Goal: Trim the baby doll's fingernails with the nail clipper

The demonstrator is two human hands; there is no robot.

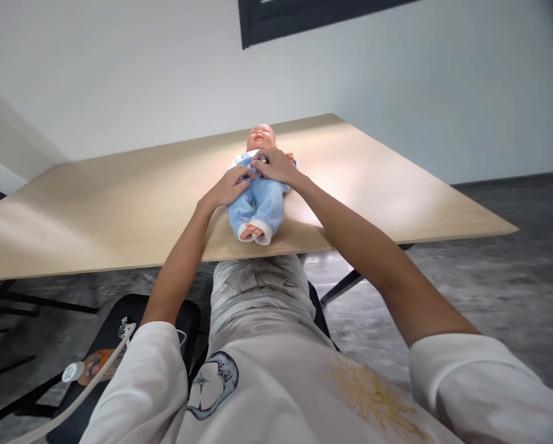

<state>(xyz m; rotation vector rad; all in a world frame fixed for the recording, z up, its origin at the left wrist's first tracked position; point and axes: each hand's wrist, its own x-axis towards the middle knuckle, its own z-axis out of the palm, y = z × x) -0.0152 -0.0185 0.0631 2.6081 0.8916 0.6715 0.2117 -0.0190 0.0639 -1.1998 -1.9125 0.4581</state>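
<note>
A baby doll (261,134) in a blue outfit (269,200) with white trim lies face up on the table (132,203), its bare feet toward me. On the outfit's front, my left hand (233,185) rests at the doll's waist with its fingers bent against the cloth. Higher, across the chest, my right hand (276,165) has its fingers curled in, with thumb and forefinger around a small shiny round piece (264,159). Whether that piece is fixed to the outfit I cannot tell. My right hand hides part of the doll's chest and arm.
Beside me on the left stands a black chair (135,308) with an orange and clear object (95,365) on it. A pale cable (98,376) runs past my left sleeve. Behind the table is a white wall (142,68); dark table legs (343,287) stand below.
</note>
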